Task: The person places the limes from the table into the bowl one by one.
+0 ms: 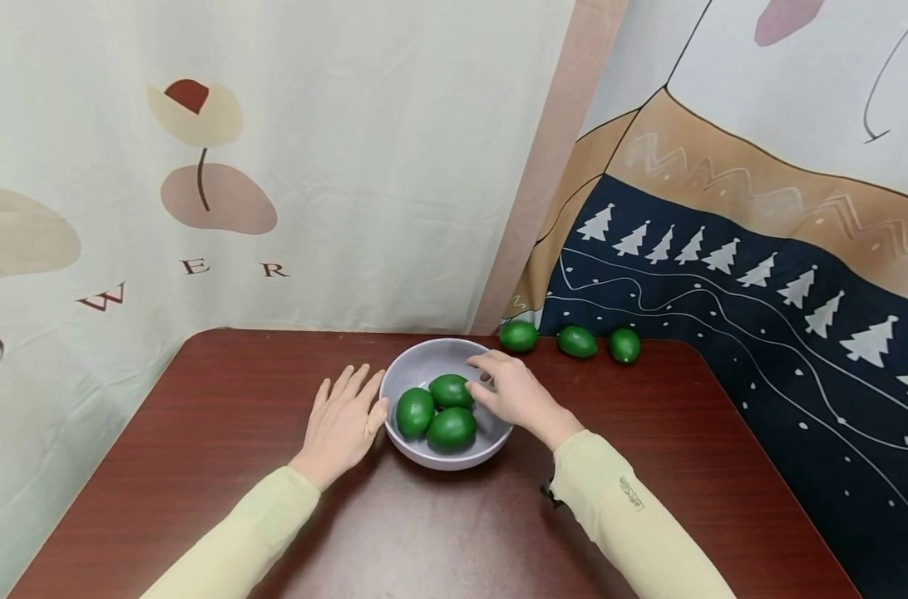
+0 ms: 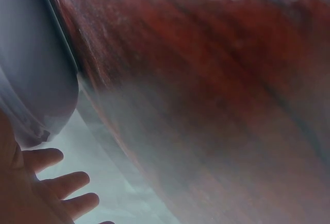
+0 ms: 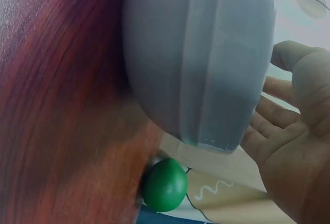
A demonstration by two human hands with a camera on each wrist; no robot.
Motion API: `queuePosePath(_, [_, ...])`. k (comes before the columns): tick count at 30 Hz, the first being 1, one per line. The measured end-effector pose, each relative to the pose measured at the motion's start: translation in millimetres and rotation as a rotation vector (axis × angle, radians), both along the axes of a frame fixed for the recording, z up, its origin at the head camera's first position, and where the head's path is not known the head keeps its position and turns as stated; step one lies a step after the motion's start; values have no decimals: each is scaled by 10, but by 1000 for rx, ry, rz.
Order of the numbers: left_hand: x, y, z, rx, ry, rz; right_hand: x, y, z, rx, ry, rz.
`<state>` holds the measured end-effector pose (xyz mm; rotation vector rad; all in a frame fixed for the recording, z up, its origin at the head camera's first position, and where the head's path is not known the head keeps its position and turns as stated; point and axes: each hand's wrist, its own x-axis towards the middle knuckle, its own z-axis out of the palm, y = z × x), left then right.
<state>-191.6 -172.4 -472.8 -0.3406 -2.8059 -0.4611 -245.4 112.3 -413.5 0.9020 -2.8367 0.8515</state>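
Observation:
A pale lilac bowl (image 1: pixel 448 461) stands on the table with three green limes (image 1: pixel 415 413) in it. My left hand (image 1: pixel 343 423) is at the bowl's left side, fingers spread and fairly straight, thumb by the rim. Over the right rim reaches my right hand (image 1: pixel 520 393), its fingers loosely bent above the inside. Its thumb tip is close to the back lime (image 1: pixel 451 391); whether they touch cannot be made out. In the right wrist view the bowl's outer wall (image 3: pixel 201 54) hides part of the right fingers (image 3: pixel 281 91), and no lime shows in that hand.
Three more limes lie in a row along the table's back edge: a left one (image 1: pixel 518 336), a middle one (image 1: pixel 577 341) and a right one (image 1: pixel 624 345). Behind the reddish-brown table (image 1: pixel 199 466) hang a pale curtain (image 1: pixel 394 166) and a dark patterned cloth (image 1: pixel 723 308).

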Motion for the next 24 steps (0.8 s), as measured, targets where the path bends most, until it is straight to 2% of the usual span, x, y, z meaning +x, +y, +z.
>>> queuePosePath(6, [-3, 3, 0, 4, 13, 3, 29, 85, -8, -131, 78, -19])
queuePosePath(12, [-5, 2, -12, 8, -7, 6, 23, 173, -19, -235, 138, -53])
queuePosePath(24, [-16, -4, -31, 2, -17, 6, -17, 329, -30, -315, 202, -146])
